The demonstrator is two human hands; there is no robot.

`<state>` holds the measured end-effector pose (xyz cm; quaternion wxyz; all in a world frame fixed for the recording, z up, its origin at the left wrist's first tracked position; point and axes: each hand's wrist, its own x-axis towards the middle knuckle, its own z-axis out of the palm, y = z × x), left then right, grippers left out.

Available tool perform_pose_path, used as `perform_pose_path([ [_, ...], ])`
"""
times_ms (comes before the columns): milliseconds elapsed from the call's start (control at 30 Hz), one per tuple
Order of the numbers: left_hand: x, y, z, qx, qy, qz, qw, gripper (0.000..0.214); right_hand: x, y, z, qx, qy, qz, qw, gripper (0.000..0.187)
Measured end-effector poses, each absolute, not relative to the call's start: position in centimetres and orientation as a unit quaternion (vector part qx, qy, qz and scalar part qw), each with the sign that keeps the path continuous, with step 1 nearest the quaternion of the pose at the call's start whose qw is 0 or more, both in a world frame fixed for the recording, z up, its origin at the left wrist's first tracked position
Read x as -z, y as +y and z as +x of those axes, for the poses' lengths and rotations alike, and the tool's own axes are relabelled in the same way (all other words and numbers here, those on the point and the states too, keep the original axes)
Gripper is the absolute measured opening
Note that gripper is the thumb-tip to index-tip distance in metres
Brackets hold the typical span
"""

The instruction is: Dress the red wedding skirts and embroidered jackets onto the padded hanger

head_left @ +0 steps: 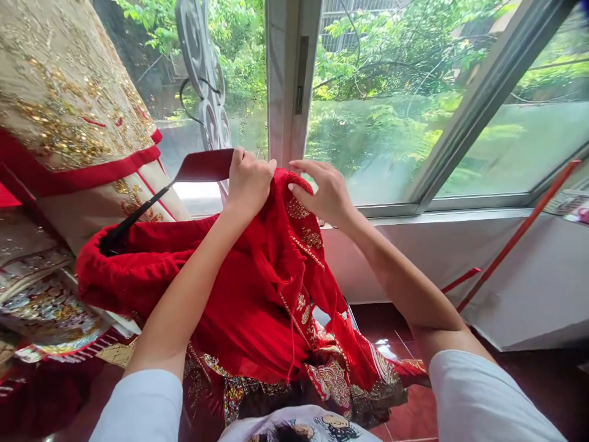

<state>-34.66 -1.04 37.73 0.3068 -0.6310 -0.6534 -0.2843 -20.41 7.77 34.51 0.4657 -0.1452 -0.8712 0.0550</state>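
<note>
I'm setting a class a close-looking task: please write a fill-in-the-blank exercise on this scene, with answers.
The garment nearest the hands is mostly coloured ____.
Of the left hand and right hand, the ____ is nearer the pole.
Both sleeves are coloured ____.
Leaves outside the window are coloured ____.

Missing words: red; right; white; green.

Room indoors, reads as a costume store or dressing room; whether in a shop or home, cannot tell. Sequined cream-and-gold costume (59, 73) left of the windowsill (460, 215), beaded costume (41, 301) below it. Red garment (239, 307), gold-embroidered, before the sill's front edge. Sliding window (377, 141) above, foliage (391, 73) beyond. Floor (421, 408) red, tiled.
</note>
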Motion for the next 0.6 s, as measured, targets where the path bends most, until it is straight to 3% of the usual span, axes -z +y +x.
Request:
perform_pose_path([
  [100,-37.7,-2.5,-33.8,0.240,-0.665,-0.625,0.330,0.044,-36.0,8.9,-21.9,-0.114,-0.895,-0.068,0.425,0.046],
  [233,-37.1,-9.5,-32.9,0.223,-0.700,-0.567,0.372,0.045,-37.6,8.5,-23.8,-0.153,-0.899,-0.062,0.407,0.033],
  [333,-36.1,-17.5,-32.6,0.265,-0.743,-0.418,0.450,0.034,-39.3,7.8,-25.2,-0.193,-0.892,-0.023,0.409,0.032],
  [433,-35.1,-24.0,-32.8,0.278,-0.790,-0.208,0.506,0.031,-41.1,6.4,-27.1,-0.276,-0.898,0.033,0.340,0.033],
  [600,-34.5,-26.0,-32.7,0.178,-0.920,-0.082,0.339,0.045,-42.9,3.7,-30.1,-0.271,-0.927,0.011,0.260,0.034],
])
